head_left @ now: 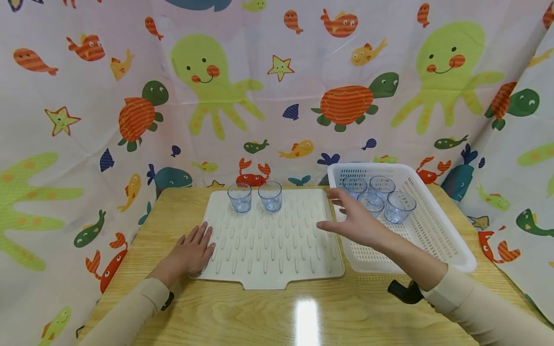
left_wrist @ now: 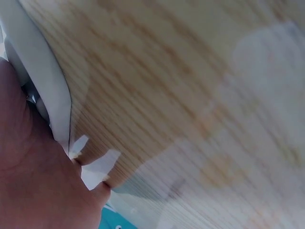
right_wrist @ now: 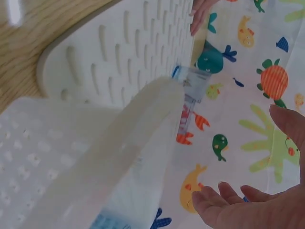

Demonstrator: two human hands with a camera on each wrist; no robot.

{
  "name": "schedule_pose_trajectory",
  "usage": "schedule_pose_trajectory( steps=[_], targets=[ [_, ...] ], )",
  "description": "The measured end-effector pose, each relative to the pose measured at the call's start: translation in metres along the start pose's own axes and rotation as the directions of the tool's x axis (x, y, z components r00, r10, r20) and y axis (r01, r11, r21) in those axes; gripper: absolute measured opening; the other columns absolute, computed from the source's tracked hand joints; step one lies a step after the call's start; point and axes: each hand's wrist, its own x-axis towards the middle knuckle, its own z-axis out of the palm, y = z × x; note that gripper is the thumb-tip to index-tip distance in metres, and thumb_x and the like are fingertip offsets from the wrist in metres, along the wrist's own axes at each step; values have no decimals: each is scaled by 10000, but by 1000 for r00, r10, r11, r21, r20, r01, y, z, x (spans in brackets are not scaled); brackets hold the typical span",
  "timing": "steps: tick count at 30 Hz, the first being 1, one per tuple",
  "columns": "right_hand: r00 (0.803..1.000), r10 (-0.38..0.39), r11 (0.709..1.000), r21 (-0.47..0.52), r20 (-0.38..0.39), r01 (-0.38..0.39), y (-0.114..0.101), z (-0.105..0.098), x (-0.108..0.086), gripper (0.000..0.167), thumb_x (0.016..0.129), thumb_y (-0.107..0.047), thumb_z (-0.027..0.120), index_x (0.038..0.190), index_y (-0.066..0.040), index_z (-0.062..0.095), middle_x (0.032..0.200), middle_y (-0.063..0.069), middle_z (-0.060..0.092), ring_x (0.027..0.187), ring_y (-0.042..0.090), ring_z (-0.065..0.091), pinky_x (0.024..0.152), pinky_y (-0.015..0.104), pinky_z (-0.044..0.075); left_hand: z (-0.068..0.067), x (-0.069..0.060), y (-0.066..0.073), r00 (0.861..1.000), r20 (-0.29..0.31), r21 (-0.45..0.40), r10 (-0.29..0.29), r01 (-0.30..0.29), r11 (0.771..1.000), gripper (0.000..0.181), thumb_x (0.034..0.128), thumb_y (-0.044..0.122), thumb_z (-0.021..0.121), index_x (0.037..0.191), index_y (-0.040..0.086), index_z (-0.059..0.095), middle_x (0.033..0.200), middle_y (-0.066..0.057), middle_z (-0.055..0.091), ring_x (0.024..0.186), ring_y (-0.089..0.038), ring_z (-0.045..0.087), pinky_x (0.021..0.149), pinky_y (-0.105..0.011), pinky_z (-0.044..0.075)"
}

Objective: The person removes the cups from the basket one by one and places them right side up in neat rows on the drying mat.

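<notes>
A: There you were, left hand (head_left: 192, 250) laid flat on the left edge of the cream, ridged, rectangular mat (head_left: 281, 262), fingers extended, grasping nothing!

B: And your right hand (head_left: 359, 222)? Up at the gap between mat and basket, thumb and fingers well parted, nothing in their hold. It looked clear of everything.

A: Two clear, blue-tinted tumblers stood along the mat's far side, the left one (head_left: 240, 198) just beside the right one (head_left: 270, 197). Four more sat in the far left part of the white, perforated plastic basket (head_left: 426, 230), on the right of the light wood-grain table (head_left: 207, 317).

B: So which step had you reached? I read it as an in-between one, tumblers shared across two places and your right hand empty. Which way it travelled, I couldn't tell.

A: I judged that the next move called for a choice: for the basket's near left tumbler (head_left: 371, 205), you needed to lower that spread hand past the left rim without bumping its neighbours, then close around the sides.

B: And your left hand needed only light pressure, to steady the mat!
</notes>
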Motion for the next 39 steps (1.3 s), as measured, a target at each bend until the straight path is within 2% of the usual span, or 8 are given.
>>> schedule_pose_trajectory(
  steps=[4, 12, 20, 23, 30, 39],
  targets=[
    [1000, 10, 1000, -13, -12, -10, 5, -13, -7, 897, 885, -347, 803, 1552, -9, 305, 1573, 244, 367, 1440, 489, 361, 1148, 642, 316, 0, -1, 1, 1000, 1, 3, -3, 3, 1000, 684, 1109, 415, 318, 1635, 15, 141, 1708, -211, 41, 1554, -458, 60, 1191, -699, 85],
    [999, 48, 997, -63, 18, -46, 20, -45, -17, 872, 906, -356, 785, 1541, 8, 309, 1598, 256, 327, 1439, 510, 346, 1123, 674, 325, -1, -2, 2, 1000, 3, -1, -6, 6, 1000, 691, 1105, 418, 335, 1634, 15, 148, 1707, -210, 44, 1554, -459, 58, 1193, -697, 84],
    [995, 96, 984, -151, 17, -92, 37, -80, -7, 893, 917, -373, 771, 1539, 51, 290, 1577, 294, 337, 1415, 521, 369, 1070, 676, 394, -5, -3, 3, 1000, 8, 6, -8, 8, 1000, 682, 1108, 402, 335, 1630, 3, 152, 1704, -221, 53, 1550, -464, 74, 1193, -695, 94],
    [994, 110, 980, -172, 21, -104, 43, -90, -1, 889, 915, -361, 769, 1533, 68, 294, 1557, 316, 354, 1397, 530, 382, 1058, 679, 404, -2, -1, 1, 1000, 13, 7, -11, 11, 1000, 689, 1108, 412, 315, 1634, 9, 126, 1708, -212, 26, 1555, -457, 52, 1196, -692, 77],
    [986, 163, 971, -181, 35, -154, 62, -98, 14, 920, 921, -352, 760, 1524, 124, 255, 1532, 377, 334, 1376, 562, 380, 1049, 683, 409, 0, -1, 0, 1000, 11, -1, -12, 12, 1000, 687, 1108, 412, 322, 1632, 7, 142, 1706, -217, 41, 1550, -466, 68, 1191, -699, 84],
    [971, 238, 959, -168, 34, -229, 91, -95, 29, 968, 918, -388, 758, 1534, 140, 229, 1544, 388, 296, 1376, 571, 362, 1061, 694, 387, -3, -1, 2, 1000, 18, 3, -12, 12, 1000, 691, 1107, 420, 317, 1634, 12, 136, 1707, -212, 34, 1553, -460, 59, 1192, -699, 81]
  ],
)
